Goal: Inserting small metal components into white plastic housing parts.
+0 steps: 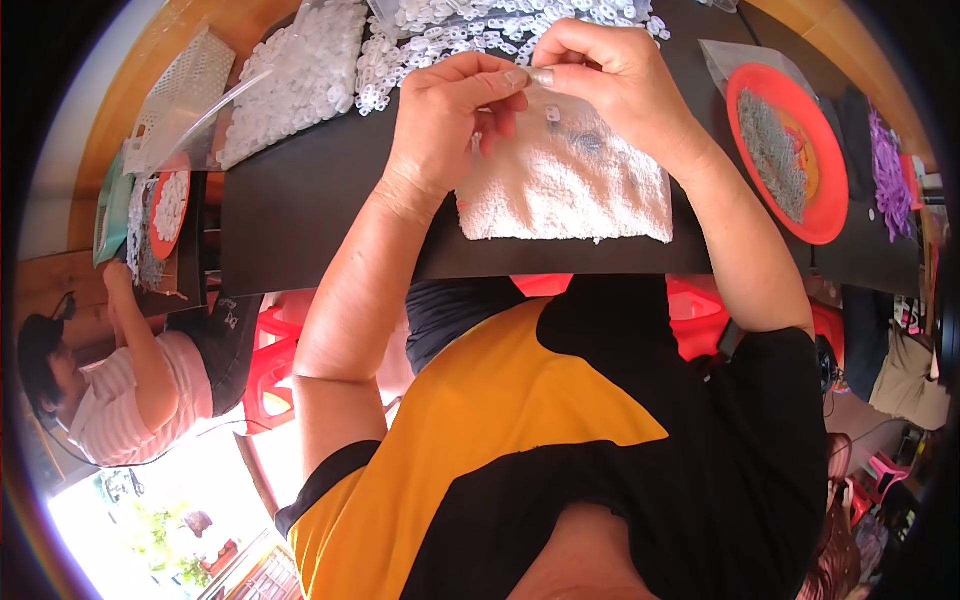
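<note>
Pinching narrowly by one towel [560, 205], left hand [443, 112] and right hand [632, 82] meet, what's held unclear; right of it, one red tray [829, 172].

One left hand [465, 115] at twelve o'clock, one right hand [625, 85] at one; one towel [560, 210] at one; two red dishes, at two [828, 165] and ten; one co-worker [145, 385] near nine; white pieces [480, 40] at twelve, uncountable.

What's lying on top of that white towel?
The towel shows a small white plastic piece and a blurred greyish patch. The left hand and right hand cover parts; anything beneath can't be seen.
</note>
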`<control>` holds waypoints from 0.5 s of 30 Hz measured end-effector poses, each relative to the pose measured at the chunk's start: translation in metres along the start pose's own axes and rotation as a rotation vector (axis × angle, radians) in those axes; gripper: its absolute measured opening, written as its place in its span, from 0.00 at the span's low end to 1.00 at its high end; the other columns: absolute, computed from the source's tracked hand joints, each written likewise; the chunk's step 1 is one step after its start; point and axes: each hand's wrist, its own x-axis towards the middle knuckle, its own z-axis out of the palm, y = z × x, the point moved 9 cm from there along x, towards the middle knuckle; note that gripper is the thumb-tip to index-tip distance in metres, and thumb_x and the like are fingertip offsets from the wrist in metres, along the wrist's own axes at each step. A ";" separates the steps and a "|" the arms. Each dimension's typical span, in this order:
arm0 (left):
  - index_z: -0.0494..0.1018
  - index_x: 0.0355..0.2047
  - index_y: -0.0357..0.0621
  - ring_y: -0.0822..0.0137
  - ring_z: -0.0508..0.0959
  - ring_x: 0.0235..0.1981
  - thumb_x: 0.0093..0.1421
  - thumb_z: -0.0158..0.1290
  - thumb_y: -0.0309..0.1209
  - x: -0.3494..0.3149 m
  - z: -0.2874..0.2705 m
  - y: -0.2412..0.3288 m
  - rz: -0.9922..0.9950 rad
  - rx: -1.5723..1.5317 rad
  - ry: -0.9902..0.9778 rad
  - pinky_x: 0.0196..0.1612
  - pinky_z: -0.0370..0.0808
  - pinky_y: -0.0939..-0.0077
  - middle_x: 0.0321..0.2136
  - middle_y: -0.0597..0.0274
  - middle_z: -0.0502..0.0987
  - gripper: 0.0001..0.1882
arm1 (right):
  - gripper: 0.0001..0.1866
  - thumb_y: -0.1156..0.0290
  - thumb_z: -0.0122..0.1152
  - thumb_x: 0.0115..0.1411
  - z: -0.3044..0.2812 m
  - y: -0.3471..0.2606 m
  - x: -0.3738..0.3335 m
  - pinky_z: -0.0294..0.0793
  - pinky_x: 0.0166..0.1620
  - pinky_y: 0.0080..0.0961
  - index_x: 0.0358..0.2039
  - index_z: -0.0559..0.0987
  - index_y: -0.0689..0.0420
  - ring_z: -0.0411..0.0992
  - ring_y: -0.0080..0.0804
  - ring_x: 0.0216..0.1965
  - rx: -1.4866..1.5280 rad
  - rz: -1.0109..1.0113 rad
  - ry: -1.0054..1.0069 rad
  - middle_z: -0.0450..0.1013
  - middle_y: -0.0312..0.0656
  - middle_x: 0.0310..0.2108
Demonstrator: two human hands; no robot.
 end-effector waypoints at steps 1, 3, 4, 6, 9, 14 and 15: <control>0.77 0.31 0.34 0.74 0.72 0.18 0.57 0.56 0.27 0.000 0.002 0.000 -0.004 -0.067 -0.012 0.20 0.65 0.83 0.22 0.61 0.77 0.07 | 0.01 0.81 0.56 0.57 0.001 -0.007 0.000 0.67 0.34 0.14 0.30 0.74 0.63 0.66 0.14 0.29 -0.010 -0.037 -0.006 0.70 0.31 0.25; 0.77 0.31 0.34 0.73 0.72 0.18 0.57 0.55 0.26 -0.001 0.003 0.000 -0.015 -0.091 -0.022 0.19 0.65 0.83 0.21 0.59 0.77 0.06 | 0.02 0.81 0.56 0.57 0.001 -0.007 -0.001 0.69 0.35 0.15 0.32 0.75 0.64 0.69 0.16 0.29 0.002 -0.029 0.010 0.72 0.33 0.25; 0.77 0.30 0.34 0.73 0.72 0.17 0.57 0.55 0.26 -0.001 0.003 0.000 -0.021 -0.112 -0.029 0.19 0.65 0.83 0.21 0.59 0.76 0.06 | 0.01 0.80 0.58 0.56 -0.001 -0.012 0.000 0.69 0.31 0.18 0.29 0.75 0.64 0.70 0.18 0.26 0.032 -0.032 0.014 0.72 0.35 0.22; 0.76 0.30 0.34 0.72 0.72 0.17 0.57 0.55 0.26 -0.001 0.006 -0.001 -0.029 -0.131 -0.038 0.18 0.65 0.82 0.21 0.59 0.76 0.06 | 0.02 0.80 0.59 0.55 -0.002 -0.017 0.000 0.69 0.26 0.20 0.26 0.76 0.64 0.70 0.20 0.23 0.061 -0.032 0.021 0.71 0.38 0.19; 0.76 0.30 0.34 0.72 0.72 0.17 0.56 0.55 0.25 -0.003 0.003 0.000 -0.010 -0.128 -0.009 0.17 0.64 0.82 0.21 0.59 0.76 0.06 | 0.02 0.81 0.59 0.54 -0.006 -0.024 0.000 0.70 0.27 0.21 0.27 0.76 0.65 0.71 0.21 0.24 0.013 -0.091 0.098 0.72 0.39 0.20; 0.76 0.30 0.34 0.72 0.72 0.16 0.55 0.55 0.26 -0.002 0.006 0.001 -0.009 -0.119 -0.014 0.17 0.63 0.83 0.21 0.59 0.75 0.07 | 0.01 0.80 0.58 0.55 -0.003 -0.019 0.000 0.70 0.27 0.22 0.28 0.76 0.65 0.72 0.24 0.23 0.015 -0.122 0.053 0.73 0.40 0.21; 0.76 0.30 0.34 0.72 0.72 0.16 0.55 0.55 0.26 -0.002 0.006 0.001 -0.008 -0.118 -0.015 0.17 0.63 0.83 0.21 0.59 0.75 0.07 | 0.01 0.80 0.58 0.55 -0.004 -0.017 -0.001 0.70 0.27 0.22 0.28 0.76 0.65 0.72 0.24 0.23 0.015 -0.122 0.054 0.73 0.40 0.21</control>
